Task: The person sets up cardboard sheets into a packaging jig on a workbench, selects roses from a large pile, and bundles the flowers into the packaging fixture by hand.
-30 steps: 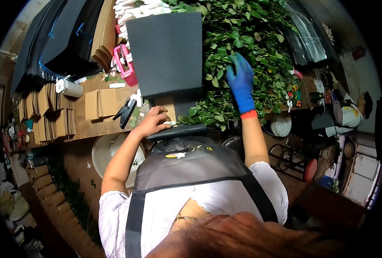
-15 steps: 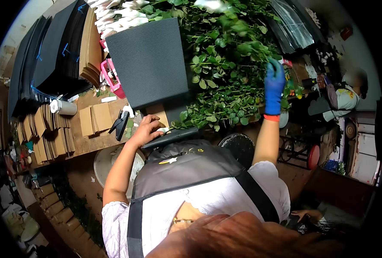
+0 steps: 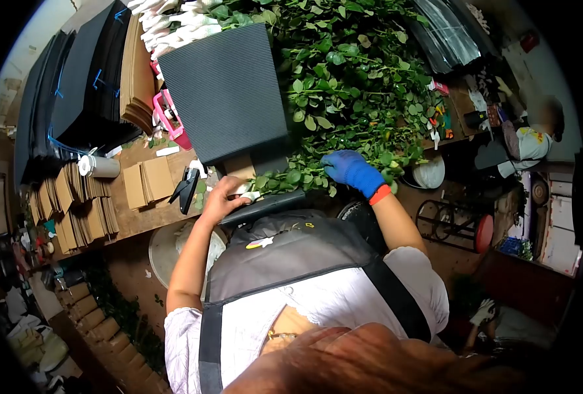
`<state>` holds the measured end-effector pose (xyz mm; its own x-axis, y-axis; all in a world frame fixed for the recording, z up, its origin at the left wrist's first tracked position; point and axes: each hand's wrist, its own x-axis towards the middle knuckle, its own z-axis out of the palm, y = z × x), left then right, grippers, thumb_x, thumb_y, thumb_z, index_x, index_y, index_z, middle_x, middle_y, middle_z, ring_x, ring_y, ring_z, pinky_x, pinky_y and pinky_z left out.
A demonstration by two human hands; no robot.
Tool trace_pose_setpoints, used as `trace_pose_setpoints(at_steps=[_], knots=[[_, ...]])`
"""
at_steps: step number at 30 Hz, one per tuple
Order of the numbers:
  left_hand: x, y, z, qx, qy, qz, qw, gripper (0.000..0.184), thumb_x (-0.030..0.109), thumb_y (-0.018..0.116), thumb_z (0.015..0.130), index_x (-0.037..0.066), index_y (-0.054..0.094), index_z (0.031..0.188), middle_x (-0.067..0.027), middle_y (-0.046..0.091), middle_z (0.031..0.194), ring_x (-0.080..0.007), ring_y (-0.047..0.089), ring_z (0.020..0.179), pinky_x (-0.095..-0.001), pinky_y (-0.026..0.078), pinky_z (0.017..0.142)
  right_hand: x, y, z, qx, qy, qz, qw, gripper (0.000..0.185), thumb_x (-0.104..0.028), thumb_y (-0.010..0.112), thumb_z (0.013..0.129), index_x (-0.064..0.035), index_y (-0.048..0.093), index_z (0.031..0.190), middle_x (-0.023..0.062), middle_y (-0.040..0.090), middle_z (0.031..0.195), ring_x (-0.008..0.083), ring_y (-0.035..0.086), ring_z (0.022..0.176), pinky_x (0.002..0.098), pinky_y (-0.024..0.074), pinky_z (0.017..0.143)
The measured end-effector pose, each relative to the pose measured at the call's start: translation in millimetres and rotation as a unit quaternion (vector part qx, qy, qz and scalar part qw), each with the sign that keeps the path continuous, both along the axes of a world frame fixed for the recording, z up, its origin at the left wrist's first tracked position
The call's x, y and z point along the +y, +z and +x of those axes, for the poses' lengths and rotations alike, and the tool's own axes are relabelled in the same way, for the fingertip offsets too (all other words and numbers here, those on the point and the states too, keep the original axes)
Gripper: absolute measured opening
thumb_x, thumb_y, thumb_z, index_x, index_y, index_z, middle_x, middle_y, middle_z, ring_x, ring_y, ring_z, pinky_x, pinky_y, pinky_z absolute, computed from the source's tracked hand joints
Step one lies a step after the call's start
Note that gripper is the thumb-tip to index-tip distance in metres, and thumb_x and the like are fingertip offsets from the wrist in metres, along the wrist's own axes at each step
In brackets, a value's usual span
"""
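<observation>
My bare left hand point(image 3: 224, 199) is closed around the white-wrapped end of a leafy stem point(image 3: 252, 195), at the table's near edge. In a blue glove, my right hand point(image 3: 349, 170) has its fingers curled round leafy stems point(image 3: 302, 177) to the right of it. A ridged dark board point(image 3: 222, 92) stands just beyond my left hand, with a piece of brown cardboard point(image 3: 239, 167) under its near edge. Green leafy stems point(image 3: 350, 85) are heaped to the right of the board.
Left on the table point(image 3: 134, 219) are a black stapler point(image 3: 185, 190), cardboard pieces point(image 3: 147, 182), a white roll point(image 3: 99, 166) and a pink basket point(image 3: 172, 121). Black sheets point(image 3: 94, 79) stand at the far left. A co-worker point(image 3: 531, 141) is at the right.
My right hand has come back from the far right of the leaf heap toward my left hand and closed on stems. Another white-wrapped end has appeared at my left hand.
</observation>
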<state>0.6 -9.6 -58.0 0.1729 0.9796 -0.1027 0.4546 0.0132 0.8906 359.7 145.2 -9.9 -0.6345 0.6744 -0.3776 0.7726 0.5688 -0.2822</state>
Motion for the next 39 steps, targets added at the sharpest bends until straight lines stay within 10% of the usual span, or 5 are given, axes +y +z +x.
trace_pose_setpoints(at_steps=[7,18,25,33,39], knots=[[2.3,3.5,3.3,-0.029,-0.014,-0.017,0.999,0.042,0.009,0.079,0.080,0.001,0.063,0.118,-0.0072,0.058,0.116,-0.0210,0.064,0.103,-0.0319,0.056,0.089,63.4,48.6,-53.8,0.223,-0.081,0.373,0.897,0.031,-0.027,0.066,0.086,-0.0137,0.065,0.114,0.0081,0.063,0.117,0.0296,0.060,0.105,0.0437,0.0463,0.093],[1.3,-12.4,-0.4,-0.024,-0.014,-0.024,0.999,0.042,0.013,0.079,0.081,0.001,0.063,0.117,-0.0113,0.055,0.117,-0.0238,0.062,0.106,-0.0333,0.056,0.091,112.4,52.1,12.9,0.209,-0.105,0.409,0.882,0.029,-0.009,0.056,0.088,-0.0160,0.066,0.114,0.0116,0.070,0.102,0.0322,0.067,0.085,0.0406,0.0556,0.077],[3.1,-40.0,-19.2,0.094,-0.058,0.026,0.994,0.054,0.022,0.079,0.078,0.004,0.059,0.125,-0.0180,0.057,0.124,-0.0357,0.061,0.103,-0.0417,0.051,0.090,169.1,70.8,90.5,0.598,-0.294,0.388,0.637,0.030,-0.004,0.063,0.092,-0.0021,0.066,0.121,0.0080,0.070,0.109,0.0216,0.065,0.099,0.0331,0.0505,0.090],[2.8,-19.9,-8.8,0.138,-0.032,0.086,0.986,0.064,0.021,0.078,0.076,0.004,0.052,0.133,-0.0194,0.057,0.124,-0.0374,0.060,0.105,-0.0425,0.051,0.089,86.1,131.2,62.0,0.304,-0.025,0.491,0.816,0.038,0.002,0.061,0.083,-0.0076,0.068,0.119,0.0137,0.069,0.112,0.0353,0.064,0.105,0.0436,0.0496,0.092],[6.8,-17.5,-0.8,0.175,0.000,0.129,0.976,0.072,0.020,0.078,0.075,0.004,0.047,0.138,-0.0204,0.056,0.125,-0.0386,0.059,0.107,-0.0432,0.051,0.088,80.3,116.1,88.5,0.398,-0.109,0.494,0.765,0.031,0.004,0.053,0.091,0.0019,0.067,0.118,0.0160,0.069,0.118,0.0288,0.066,0.109,0.0365,0.0496,0.096]])
